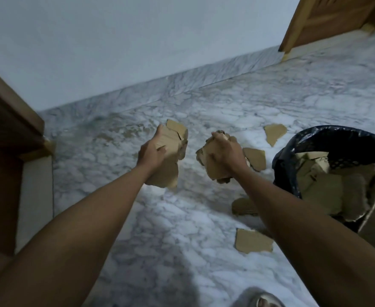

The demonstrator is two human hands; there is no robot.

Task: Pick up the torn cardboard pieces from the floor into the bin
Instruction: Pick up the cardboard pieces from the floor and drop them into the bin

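My left hand [152, 152] grips a stack of torn brown cardboard pieces [170, 167] above the marble floor. My right hand [225, 155] holds another bunch of cardboard pieces [208, 162], a little left of the bin. The bin [292, 149] stands at the right, lined with a dark bag and holding several cardboard pieces [337, 187]. Loose pieces lie on the floor: one far piece [274, 132], one beside my right hand [256, 158], one under my right forearm [242, 207] and one nearer me [253, 241].
A wooden door frame [9, 134] stands at the left and a wooden door [328, 16] at the top right. A white wall with a marble skirting [182, 83] runs behind the floor. A foot in a sandal [257, 299] shows at the bottom edge.
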